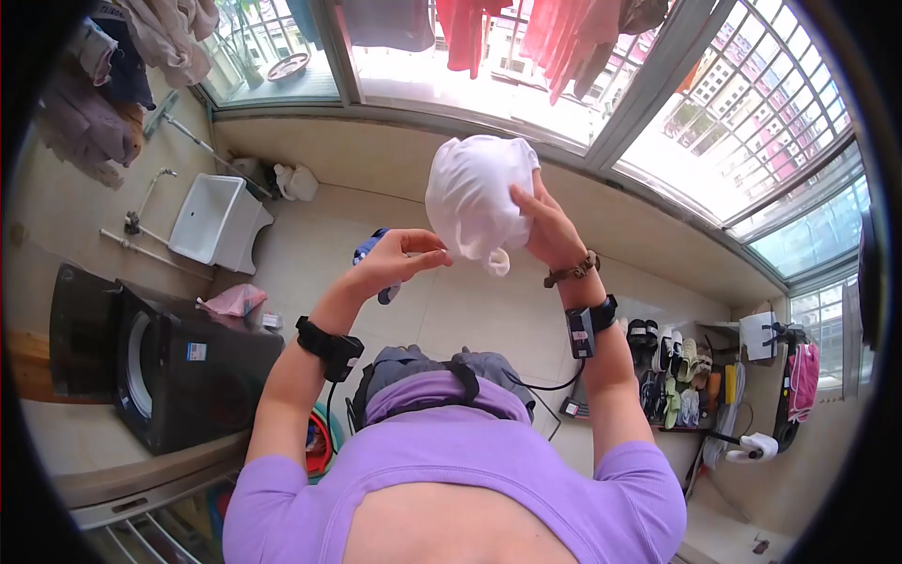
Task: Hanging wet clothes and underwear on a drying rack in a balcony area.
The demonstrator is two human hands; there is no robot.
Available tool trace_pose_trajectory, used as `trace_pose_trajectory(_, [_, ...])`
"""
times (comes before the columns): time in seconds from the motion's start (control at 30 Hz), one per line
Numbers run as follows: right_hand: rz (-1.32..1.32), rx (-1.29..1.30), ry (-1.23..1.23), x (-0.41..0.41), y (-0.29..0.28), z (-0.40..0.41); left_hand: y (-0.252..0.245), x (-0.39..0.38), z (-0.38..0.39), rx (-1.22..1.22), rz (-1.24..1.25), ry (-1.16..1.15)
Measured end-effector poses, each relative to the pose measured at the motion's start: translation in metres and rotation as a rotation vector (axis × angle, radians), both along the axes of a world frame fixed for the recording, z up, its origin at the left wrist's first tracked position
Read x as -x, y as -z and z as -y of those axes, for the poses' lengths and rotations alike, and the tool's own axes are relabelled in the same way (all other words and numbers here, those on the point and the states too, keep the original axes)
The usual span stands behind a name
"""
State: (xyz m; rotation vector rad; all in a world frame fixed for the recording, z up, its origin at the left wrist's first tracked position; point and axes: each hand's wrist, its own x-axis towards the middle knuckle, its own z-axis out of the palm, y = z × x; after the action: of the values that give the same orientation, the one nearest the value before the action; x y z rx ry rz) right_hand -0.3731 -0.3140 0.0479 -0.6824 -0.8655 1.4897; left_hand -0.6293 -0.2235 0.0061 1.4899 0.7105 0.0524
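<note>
A bundled white cloth (483, 194), perhaps a garment, is gripped at its right side by my right hand (553, 222), thumb in front. A small knotted or looped end hangs from its lower edge. Just left of that end, my left hand (405, 259) has its thumb and forefinger almost together; whether they pinch a bit of the cloth I cannot tell. Behind my left hand a blue and white item (370, 247), seemingly fabric, shows in part, mostly covered by the hand.
At the left stand a white utility sink (211, 215) and a dark washing machine (201, 366) with a pink plastic bag (236, 299) on it. Shoes (669, 352) line a rack at the right. Clothes (564, 35) hang by the barred windows; a squeegee (211, 148) leans left.
</note>
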Motion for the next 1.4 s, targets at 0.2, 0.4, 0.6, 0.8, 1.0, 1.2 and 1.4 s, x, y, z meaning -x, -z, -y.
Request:
trace_pose_trajectory(0.2, [-0.014, 0.005, -0.017, -0.005, 0.014, -0.003, 0.031, -0.025, 0.005, -0.358, 0.263, -0.294])
trace_pose_trajectory(0.4, [0.053, 0.024, 0.113, -0.049, 0.010, -0.002, 0.020, 0.012, -0.034, 0.133, 0.421, -0.282])
trace_pose_trajectory(0.6, [0.607, 0.292, 0.060, -0.073, 0.045, 0.006, -0.024, 0.030, -0.023, 0.205, 0.654, -0.293])
trace_pose_trajectory(0.8, [0.167, 0.135, 0.044, -0.056, 0.045, 0.007, -0.048, 0.045, -0.022, 0.276, 0.833, -0.301])
trace_pose_trajectory(1.0, [0.055, 0.169, 0.029, -0.020, 0.048, -0.005, -0.116, 0.069, -0.007, -0.208, 0.423, -0.257])
trace_pose_trajectory(1.2, [0.280, 0.108, 0.372, -0.017, 0.074, -0.046, -0.137, 0.090, -0.011, -0.101, 0.512, -0.271])
trace_pose_trajectory(1.4, [0.765, -0.375, 0.382, 0.051, 0.001, -0.065, -0.130, 0.079, 0.009, -0.015, 0.501, -0.275])
